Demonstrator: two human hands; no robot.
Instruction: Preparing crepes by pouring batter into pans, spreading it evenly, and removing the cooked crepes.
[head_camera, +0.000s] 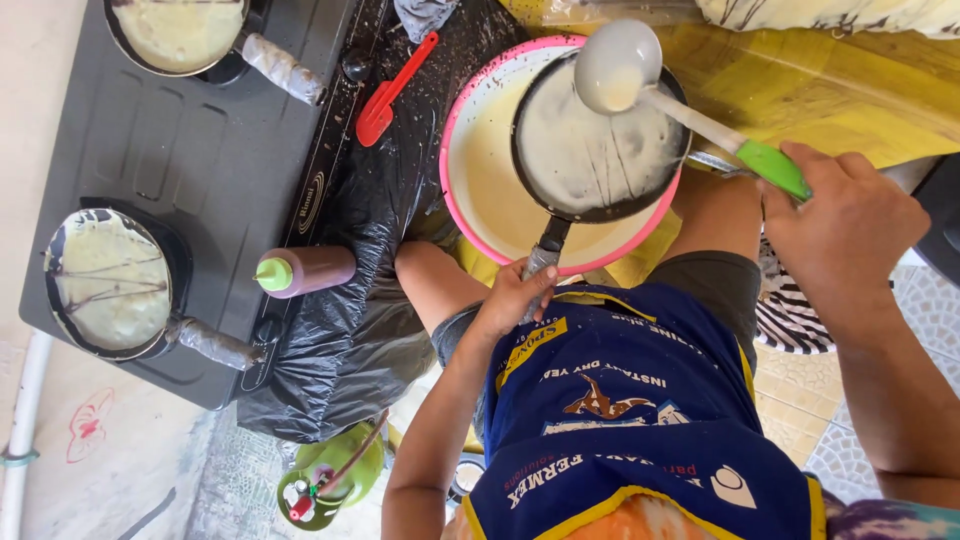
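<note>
My left hand (512, 296) grips the handle of a small black pan (598, 140), held over the round pink basin (470, 110) of pale, smooth batter. My right hand (845, 215) clasps the green-handled ladle (617, 67) above the pan, whose face is thinly coated and streaked. To the left, two pans (110, 283) on the dark stove (215, 160) already hold set crepes; plenty of batter remains.

We get one head-worn view, looking steeply down, close over our own lap and hands; stove (190, 190) at left, floor tiles (800, 400) right.
</note>
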